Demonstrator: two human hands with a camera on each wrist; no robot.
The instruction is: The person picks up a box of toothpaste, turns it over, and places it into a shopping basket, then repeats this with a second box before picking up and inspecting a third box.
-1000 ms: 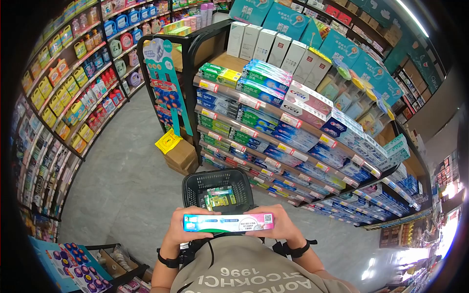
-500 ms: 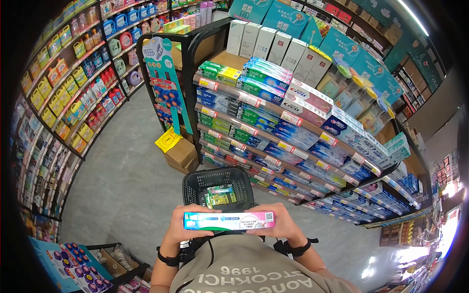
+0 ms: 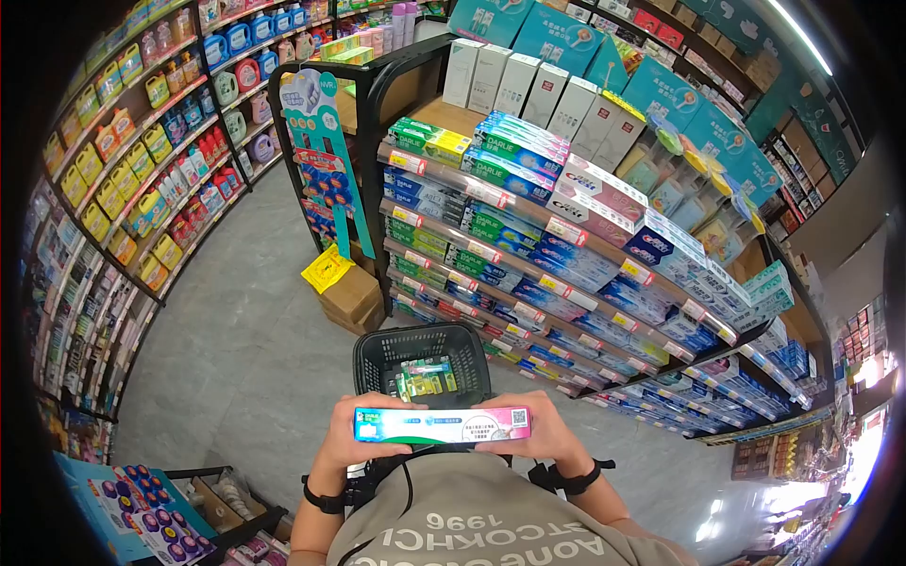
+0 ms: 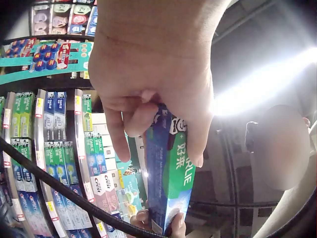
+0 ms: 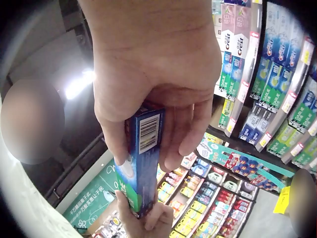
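A long Darlie toothpaste box (image 3: 442, 426) is held level in front of the person's chest, its white, blue and pink side facing up. The left hand (image 3: 363, 432) grips one end, thumb on one side and fingers on the other. At the opposite end the right hand (image 3: 544, 430) grips it likewise. The left wrist view shows the green and blue faces of the toothpaste box (image 4: 171, 173) below the left hand (image 4: 153, 84). In the right wrist view a barcode end of the toothpaste box (image 5: 146, 144) emerges from under the right hand (image 5: 156, 74).
A black shopping basket (image 3: 472, 351) with several green and yellow packs (image 3: 427, 379) stands just beyond the hands. Behind it rises a shelf of toothpaste boxes (image 3: 566, 259). Cardboard boxes (image 3: 354, 302) sit by the shelf's end. Detergent shelves (image 3: 142, 160) line the left side.
The toothpaste box tilts very slightly, so glare shifts and the Darlie lettering at its left end shows more clearly. Both hands keep their hold, and the head view shifts a little.
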